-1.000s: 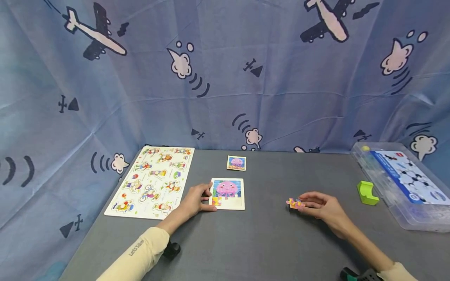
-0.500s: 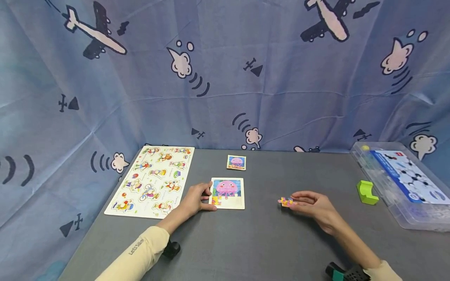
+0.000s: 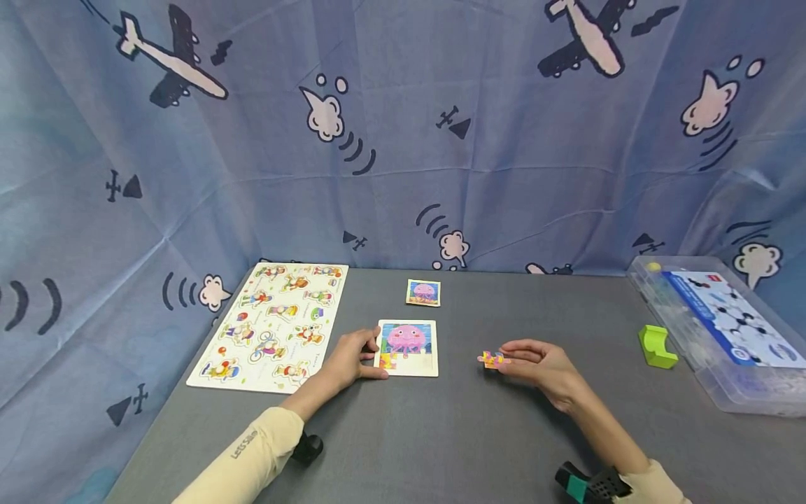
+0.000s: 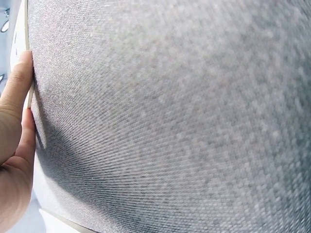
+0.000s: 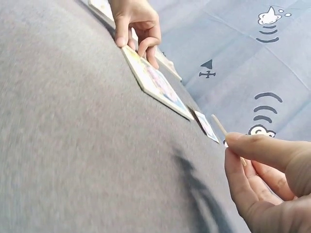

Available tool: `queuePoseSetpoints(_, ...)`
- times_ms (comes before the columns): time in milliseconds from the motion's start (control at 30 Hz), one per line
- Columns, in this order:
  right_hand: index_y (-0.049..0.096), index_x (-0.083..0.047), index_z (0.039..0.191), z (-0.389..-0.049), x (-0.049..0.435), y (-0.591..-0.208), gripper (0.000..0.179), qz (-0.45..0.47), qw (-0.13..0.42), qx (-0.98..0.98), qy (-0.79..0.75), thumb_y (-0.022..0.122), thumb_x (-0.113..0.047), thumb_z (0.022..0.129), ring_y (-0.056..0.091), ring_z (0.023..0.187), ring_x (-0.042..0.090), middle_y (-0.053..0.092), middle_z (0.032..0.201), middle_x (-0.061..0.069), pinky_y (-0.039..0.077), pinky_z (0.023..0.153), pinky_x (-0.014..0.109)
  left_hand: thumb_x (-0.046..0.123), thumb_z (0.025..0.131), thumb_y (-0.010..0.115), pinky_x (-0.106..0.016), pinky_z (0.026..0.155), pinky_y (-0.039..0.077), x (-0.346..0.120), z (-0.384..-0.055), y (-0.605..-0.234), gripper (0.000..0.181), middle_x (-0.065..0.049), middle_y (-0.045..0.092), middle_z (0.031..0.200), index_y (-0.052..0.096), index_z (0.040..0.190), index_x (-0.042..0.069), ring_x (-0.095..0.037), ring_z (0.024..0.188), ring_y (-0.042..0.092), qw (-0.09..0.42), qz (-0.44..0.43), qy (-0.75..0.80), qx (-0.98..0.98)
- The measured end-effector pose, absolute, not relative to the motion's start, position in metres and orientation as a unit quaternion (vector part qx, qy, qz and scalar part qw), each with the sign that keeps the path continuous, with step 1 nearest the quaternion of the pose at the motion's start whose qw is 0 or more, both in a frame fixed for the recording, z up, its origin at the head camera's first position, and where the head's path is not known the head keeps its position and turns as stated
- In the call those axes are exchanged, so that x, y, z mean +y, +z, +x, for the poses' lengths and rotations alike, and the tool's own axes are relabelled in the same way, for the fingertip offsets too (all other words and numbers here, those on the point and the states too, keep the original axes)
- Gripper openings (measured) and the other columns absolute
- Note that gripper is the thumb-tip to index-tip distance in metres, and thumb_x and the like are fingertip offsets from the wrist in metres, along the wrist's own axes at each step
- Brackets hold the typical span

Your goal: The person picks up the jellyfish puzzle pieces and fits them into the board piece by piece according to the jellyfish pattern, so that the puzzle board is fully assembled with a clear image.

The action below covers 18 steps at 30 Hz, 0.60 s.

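Note:
My left hand (image 3: 350, 358) holds the left side of a small jigsaw puzzle board (image 3: 420, 367), its thumb by the near left corner. The board lies flat with a pink jellyfish picture. Along its lower right part a bare pale strip shows. In the left wrist view, fingertips (image 4: 25, 60) touch the board's edge. My right hand (image 3: 543, 369) pinches a pink, yellow and orange jigsaw piece (image 3: 491, 360) between thumb and fingers, above the table right of the board. The right wrist view shows this piece (image 5: 219, 124) edge-on. Behind the board lies a small jellyfish picture card (image 3: 424, 292).
A large white board with cartoon figures (image 3: 272, 327) lies at the left. On the right are a green curved block (image 3: 658, 346) and a clear plastic case (image 3: 705, 378) with a blue and white sheet. A patterned curtain (image 3: 390, 196) hangs behind the grey table (image 3: 441, 441).
My right hand has moved left towards the puzzle board, carrying the jigsaw piece. The left hand and the board have stayed in place.

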State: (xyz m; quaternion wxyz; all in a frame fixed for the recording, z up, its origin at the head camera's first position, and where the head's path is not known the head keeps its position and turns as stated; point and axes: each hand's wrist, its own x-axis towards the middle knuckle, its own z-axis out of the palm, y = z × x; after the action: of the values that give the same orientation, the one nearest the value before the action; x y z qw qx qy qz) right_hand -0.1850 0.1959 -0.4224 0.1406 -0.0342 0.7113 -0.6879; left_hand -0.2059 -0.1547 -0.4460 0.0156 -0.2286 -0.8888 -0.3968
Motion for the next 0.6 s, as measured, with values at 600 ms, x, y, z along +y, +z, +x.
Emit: queuePoseSetpoints(600, 0.056, 0.013, 0.116, -0.192, 0.159, -0.43, 0.042, -0.045, 0.151, 0.667, -0.728, 0.074, 0.007, 0.078, 0.065, 0.09, 0.008, 0.069, 0.104, 0.004, 0.058, 0.077, 0.026, 0.006, 0.065, 0.088, -0.029, 0.08, 0.057, -0.155, -0.205, -0.446, 0.078, -0.011, 0.057, 0.088, 0.049, 0.127, -0.018, -0.027, 0.094, 0.061, 0.013, -0.222, -0.398, -0.89)
